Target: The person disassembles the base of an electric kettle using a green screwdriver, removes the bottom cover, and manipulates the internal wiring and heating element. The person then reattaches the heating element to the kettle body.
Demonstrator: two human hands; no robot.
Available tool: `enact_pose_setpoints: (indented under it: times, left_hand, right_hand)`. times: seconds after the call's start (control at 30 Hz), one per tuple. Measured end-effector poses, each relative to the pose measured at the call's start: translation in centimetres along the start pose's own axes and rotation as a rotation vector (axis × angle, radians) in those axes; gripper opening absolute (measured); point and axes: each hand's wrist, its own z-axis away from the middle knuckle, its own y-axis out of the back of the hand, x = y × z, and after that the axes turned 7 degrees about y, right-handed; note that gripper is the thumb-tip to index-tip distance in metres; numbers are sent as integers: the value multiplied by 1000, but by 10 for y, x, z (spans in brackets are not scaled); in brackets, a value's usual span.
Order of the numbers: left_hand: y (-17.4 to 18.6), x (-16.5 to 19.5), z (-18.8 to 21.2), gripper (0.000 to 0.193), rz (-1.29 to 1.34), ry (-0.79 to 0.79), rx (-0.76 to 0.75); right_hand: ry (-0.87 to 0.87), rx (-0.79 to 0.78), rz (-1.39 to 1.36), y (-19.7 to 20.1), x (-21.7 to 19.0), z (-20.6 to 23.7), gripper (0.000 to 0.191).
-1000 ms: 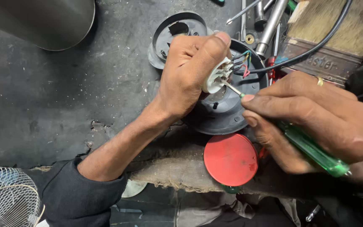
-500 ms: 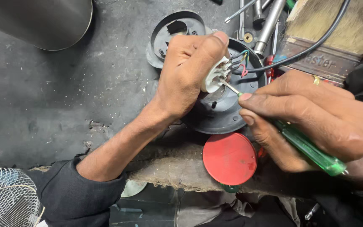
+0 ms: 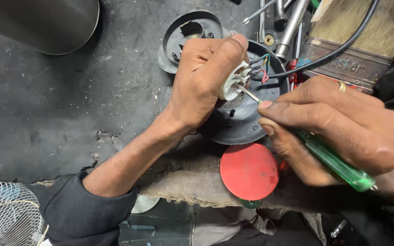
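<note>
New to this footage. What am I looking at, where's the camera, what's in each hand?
There is no machine here: a person works with two bare hands, filmed by one camera worn on the head, looking down at a dark, scuffed workbench. The left hand grips a small white switch part with coloured wires coming off it. The right hand holds a green-handled screwdriver, its metal tip at that white part. Under the hands lies a round grey plastic housing. Nearby are a red disc, a wide paintbrush, a black cable, a metal pot and a white wire fan guard.
</note>
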Motion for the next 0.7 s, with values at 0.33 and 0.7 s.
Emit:
enact_pose_setpoints:
  times: [0.33, 0.7]
  left_hand:
    - [-1, -1, 0, 47, 29, 48, 22]
    - [3, 8, -4, 48, 83, 121, -31]
  right_hand:
    - [-35, 2, 24, 0, -5, -1, 15]
    - [-8, 125, -47, -4, -1, 6, 17]
